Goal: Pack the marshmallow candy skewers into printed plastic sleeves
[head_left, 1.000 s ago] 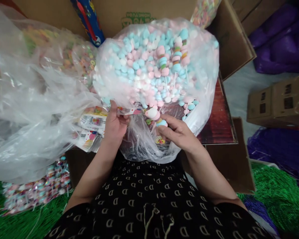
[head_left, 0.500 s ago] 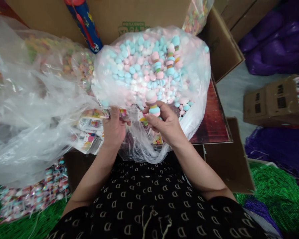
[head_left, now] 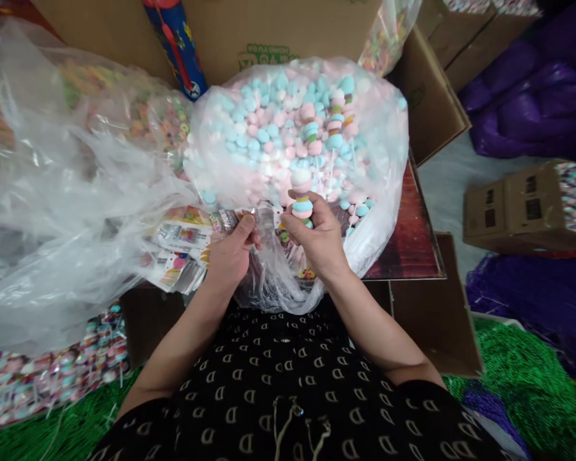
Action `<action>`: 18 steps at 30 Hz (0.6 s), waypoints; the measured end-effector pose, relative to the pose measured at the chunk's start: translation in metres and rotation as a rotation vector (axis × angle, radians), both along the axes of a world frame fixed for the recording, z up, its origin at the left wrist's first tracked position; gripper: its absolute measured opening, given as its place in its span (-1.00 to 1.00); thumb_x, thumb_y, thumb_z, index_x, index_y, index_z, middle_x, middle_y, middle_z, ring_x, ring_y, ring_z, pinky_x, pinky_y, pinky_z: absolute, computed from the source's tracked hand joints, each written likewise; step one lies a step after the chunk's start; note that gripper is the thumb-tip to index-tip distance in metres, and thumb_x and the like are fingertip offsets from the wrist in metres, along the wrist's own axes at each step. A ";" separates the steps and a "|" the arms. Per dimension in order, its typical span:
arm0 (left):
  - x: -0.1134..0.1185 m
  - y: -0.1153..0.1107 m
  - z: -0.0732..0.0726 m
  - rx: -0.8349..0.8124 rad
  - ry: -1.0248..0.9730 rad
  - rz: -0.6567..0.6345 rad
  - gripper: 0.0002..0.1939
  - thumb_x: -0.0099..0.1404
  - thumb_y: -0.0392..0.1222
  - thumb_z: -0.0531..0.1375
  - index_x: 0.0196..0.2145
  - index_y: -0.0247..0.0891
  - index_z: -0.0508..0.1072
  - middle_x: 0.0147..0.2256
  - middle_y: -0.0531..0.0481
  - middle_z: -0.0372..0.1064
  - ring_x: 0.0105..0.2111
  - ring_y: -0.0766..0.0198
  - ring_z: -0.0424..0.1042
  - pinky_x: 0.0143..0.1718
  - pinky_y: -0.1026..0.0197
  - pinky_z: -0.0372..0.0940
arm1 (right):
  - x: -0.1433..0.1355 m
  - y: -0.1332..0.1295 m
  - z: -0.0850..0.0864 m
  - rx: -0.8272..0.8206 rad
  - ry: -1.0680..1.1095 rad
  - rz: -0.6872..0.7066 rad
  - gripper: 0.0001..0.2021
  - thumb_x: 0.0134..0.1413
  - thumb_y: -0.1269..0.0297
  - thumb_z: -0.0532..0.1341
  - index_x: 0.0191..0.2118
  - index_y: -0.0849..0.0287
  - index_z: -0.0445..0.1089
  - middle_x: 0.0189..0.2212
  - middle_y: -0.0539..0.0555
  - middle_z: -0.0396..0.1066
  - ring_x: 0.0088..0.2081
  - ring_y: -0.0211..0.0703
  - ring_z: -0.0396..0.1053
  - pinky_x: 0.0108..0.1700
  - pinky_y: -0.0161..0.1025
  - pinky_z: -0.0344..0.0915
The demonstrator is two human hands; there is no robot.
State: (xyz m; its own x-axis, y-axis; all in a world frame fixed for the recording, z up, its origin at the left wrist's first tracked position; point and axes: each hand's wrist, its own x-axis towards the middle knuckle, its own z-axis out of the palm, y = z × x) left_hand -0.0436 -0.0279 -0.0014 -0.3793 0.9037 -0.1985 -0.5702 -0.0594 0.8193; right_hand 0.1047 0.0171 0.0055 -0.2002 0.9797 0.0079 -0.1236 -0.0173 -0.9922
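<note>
My right hand (head_left: 317, 240) grips a candy skewer (head_left: 301, 195), stacked white, pink, yellow and blue discs, upright just before the clear candy bag (head_left: 379, 166). My left hand (head_left: 230, 253) pinches a printed wrapper (head_left: 228, 219) beside it.

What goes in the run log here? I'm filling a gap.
right hand: holds candy skewer upright | left hand: pinches clear wrapper | behind: candy bag

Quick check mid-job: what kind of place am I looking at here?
Most likely a small packing or stockroom space for sweets. An open clear bag of pastel candy skewers sits in a cardboard box, printed wrappers lie beside it, and more cartons stand around.
</note>
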 end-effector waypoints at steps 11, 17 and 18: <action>-0.001 0.004 -0.004 0.019 0.132 0.135 -0.52 0.20 0.01 0.47 -0.58 -0.23 0.31 -0.67 0.19 0.20 -0.69 0.48 0.20 -0.66 0.36 0.13 | 0.004 0.002 0.010 -0.123 0.093 0.203 -0.53 0.08 0.05 0.43 0.08 -0.07 0.35 -0.10 0.00 0.52 -0.35 -0.23 0.44 -0.51 -0.30 0.35; 0.000 0.002 -0.009 0.046 0.222 0.143 -0.50 0.18 0.17 0.45 -0.53 -0.21 0.32 -0.63 0.19 0.23 -0.67 0.47 0.19 -0.65 0.34 0.13 | -0.004 -0.001 0.001 0.076 -0.091 0.048 -0.56 0.03 0.19 0.43 0.04 0.00 0.41 -0.10 -0.01 0.55 -0.12 -0.15 0.48 -0.01 -0.12 0.48; 0.000 0.002 -0.009 0.046 0.224 0.134 -0.50 0.18 0.19 0.44 -0.52 -0.21 0.33 -0.63 0.19 0.23 -0.67 0.46 0.20 -0.65 0.33 0.14 | -0.006 0.000 0.001 0.092 -0.098 0.007 -0.61 0.04 0.19 0.42 0.00 0.01 0.42 -0.12 -0.02 0.54 -0.12 -0.16 0.48 0.00 -0.12 0.47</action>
State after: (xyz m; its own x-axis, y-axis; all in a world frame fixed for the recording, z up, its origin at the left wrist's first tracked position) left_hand -0.0434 -0.0261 -0.0101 -0.5263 0.8485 -0.0559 -0.3591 -0.1622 0.9191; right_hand 0.0988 0.0169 0.0064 -0.2112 0.9744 0.0774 -0.0263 0.0734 -0.9970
